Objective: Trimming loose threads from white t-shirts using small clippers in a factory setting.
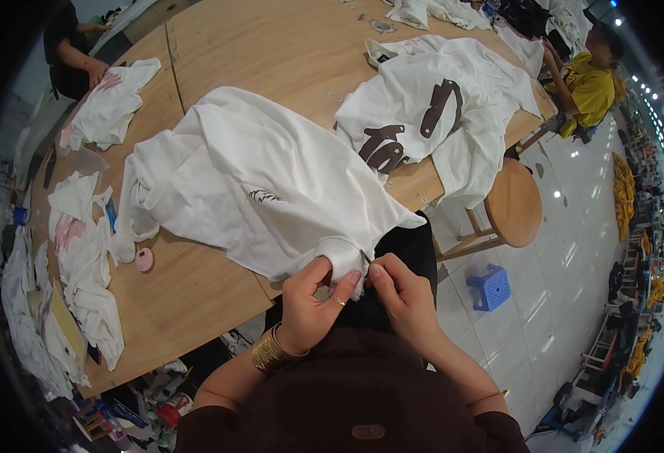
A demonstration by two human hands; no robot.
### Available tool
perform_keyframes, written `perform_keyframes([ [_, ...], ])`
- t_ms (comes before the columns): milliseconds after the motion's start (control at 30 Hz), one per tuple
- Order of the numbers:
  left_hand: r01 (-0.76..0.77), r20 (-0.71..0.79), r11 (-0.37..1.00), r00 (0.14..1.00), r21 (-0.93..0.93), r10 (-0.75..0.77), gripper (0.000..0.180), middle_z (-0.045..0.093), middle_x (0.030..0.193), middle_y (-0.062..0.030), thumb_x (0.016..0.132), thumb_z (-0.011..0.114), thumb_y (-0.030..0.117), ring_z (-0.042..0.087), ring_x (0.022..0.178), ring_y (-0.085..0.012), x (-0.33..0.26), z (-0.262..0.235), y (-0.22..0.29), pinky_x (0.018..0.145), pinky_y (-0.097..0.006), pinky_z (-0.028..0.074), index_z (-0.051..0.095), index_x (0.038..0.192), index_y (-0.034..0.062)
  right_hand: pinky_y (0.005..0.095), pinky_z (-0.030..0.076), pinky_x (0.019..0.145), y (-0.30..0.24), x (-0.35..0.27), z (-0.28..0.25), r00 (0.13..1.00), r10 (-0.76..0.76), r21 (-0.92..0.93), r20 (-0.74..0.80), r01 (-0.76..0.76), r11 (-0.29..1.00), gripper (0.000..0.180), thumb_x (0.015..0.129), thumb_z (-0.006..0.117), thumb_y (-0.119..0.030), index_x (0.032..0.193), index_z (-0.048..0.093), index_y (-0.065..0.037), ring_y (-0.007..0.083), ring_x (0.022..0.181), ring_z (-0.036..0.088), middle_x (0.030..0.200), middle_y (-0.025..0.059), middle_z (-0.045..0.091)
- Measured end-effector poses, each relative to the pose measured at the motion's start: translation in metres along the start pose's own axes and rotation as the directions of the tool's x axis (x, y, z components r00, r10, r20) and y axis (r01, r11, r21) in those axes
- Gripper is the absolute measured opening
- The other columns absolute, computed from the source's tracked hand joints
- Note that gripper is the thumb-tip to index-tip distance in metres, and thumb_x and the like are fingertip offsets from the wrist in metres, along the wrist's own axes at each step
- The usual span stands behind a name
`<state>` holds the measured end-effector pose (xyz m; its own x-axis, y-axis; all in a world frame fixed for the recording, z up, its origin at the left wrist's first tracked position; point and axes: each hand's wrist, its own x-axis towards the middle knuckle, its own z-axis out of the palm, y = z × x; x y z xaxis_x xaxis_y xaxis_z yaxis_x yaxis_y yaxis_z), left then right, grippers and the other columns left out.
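A white garment with a small dark print spreads over the table's near edge toward my lap. My left hand, with a ring and gold bangles at the wrist, pinches a bunched edge of it between thumb and fingers. Close beside it, my right hand is closed around a small, thin dark tool. Its tip meets the cloth at the held edge; most of it is hidden in my fingers, so its exact kind does not show.
On the wooden table lie a white garment with dark brown prints, a pink round object and white pieces at left. A wooden stool and blue plastic stool stand right. Two people work at the far sides.
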<state>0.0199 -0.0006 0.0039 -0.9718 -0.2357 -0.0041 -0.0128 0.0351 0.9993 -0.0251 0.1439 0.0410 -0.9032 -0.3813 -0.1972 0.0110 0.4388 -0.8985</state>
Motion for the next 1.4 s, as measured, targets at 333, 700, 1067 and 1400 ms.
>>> perform_keyframes([
  [333,0.079,0.031,0.982,0.997,-0.172,-0.075,0.015,0.059,0.079,-0.0038,0.083,0.062,0.007,0.054,0.071,-0.006,0.0,-0.002,0.006,0.063,-0.022,0.045,0.057,0.09,-0.0053,0.0295,0.039,0.05,-0.008,-0.006,-0.012,0.988,0.08,0.011,0.13,-0.082,0.997,0.023,0.093,0.046,-0.023,0.09,0.053,-0.001,0.02,0.049,0.048,0.059,0.0116,0.051],
  [700,0.037,0.085,0.999,0.996,-0.039,-0.034,0.022,0.06,0.088,-0.0046,0.084,0.059,0.003,0.057,0.078,-0.0074,-0.004,-0.006,0.002,0.069,-0.021,0.047,0.055,0.103,-0.0072,0.03,0.041,0.053,-0.005,-0.007,-0.009,0.984,0.083,0.068,0.16,-0.094,0.993,0.022,0.093,0.045,-0.022,0.093,0.053,-0.001,0.0211,0.052,0.052,0.065,0.0132,0.055],
  [1067,0.014,0.041,0.994,0.999,-0.107,-0.01,0.019,0.06,0.081,-0.0048,0.083,0.061,0.007,0.057,0.073,-0.0072,0.004,0.001,0.005,0.064,-0.022,0.046,0.057,0.097,-0.0053,0.0296,0.042,0.055,-0.005,-0.001,-0.012,0.979,0.116,0.045,0.168,-0.125,0.991,0.022,0.093,0.045,-0.022,0.095,0.053,-0.001,0.0199,0.054,0.052,0.065,0.0129,0.055],
  [1400,-0.119,-0.038,0.993,0.992,-0.027,0.118,0.022,0.043,0.06,-0.0079,0.082,0.062,0.016,0.038,0.058,-0.0084,-0.003,0.001,-0.003,0.052,-0.029,0.038,0.048,0.078,0.0008,0.0234,0.035,0.053,0.03,0.003,0.0,0.996,-0.074,-0.079,-0.045,0.07,0.994,0.02,0.092,0.044,-0.017,0.086,0.054,-0.001,0.008,0.061,0.041,0.064,0.0027,0.046],
])
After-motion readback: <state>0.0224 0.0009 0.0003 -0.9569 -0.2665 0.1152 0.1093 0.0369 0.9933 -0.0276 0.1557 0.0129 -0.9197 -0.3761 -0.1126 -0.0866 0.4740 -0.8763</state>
